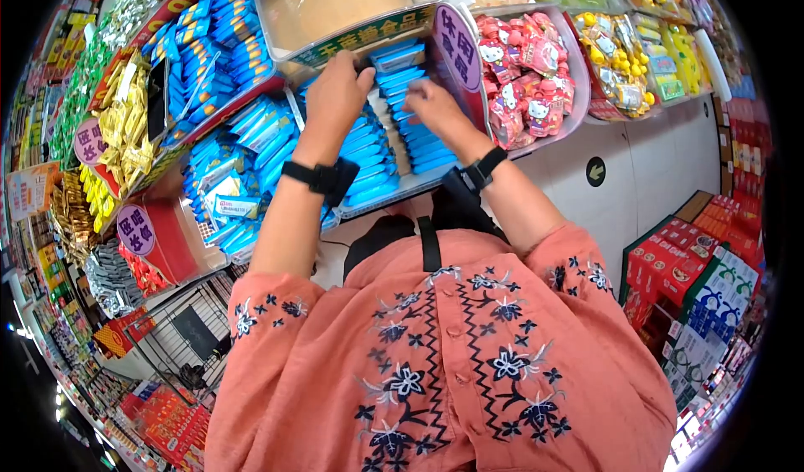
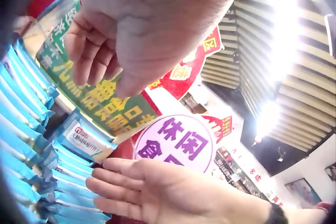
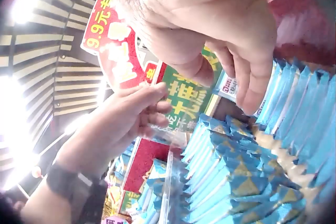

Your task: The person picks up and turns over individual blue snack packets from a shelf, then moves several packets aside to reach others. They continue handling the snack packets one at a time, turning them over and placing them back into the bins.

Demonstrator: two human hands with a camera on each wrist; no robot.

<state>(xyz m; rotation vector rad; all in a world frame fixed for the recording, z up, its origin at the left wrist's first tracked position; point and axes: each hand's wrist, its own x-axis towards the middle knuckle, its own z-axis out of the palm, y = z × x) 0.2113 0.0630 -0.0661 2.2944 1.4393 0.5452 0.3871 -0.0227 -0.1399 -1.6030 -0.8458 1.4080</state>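
Two rows of blue-wrapped snack packets (image 1: pixel 410 124) stand on edge in a bin, with a pale strip (image 1: pixel 391 133) between them. Over the back end of the left row is my left hand (image 1: pixel 339 95), its fingers loosely bent in front of the green sign (image 2: pixel 105 100), nothing in its grasp. My right hand (image 1: pixel 440 113) reaches over the right row. In the left wrist view its fingers (image 2: pixel 118 187) are nearly straight, right at the packets' edges. One packet (image 2: pixel 84 134) at the back faces forward with a white label.
A clear-walled tray (image 1: pixel 347 41) stands behind the bin. To the right, past a round purple sign (image 1: pixel 457 49), is a bin of pink packets (image 1: pixel 528 74). More blue packets (image 1: pixel 243 162) fill bins at left. A wire cart (image 1: pixel 180 330) and red boxes (image 1: pixel 670 258) flank the person.
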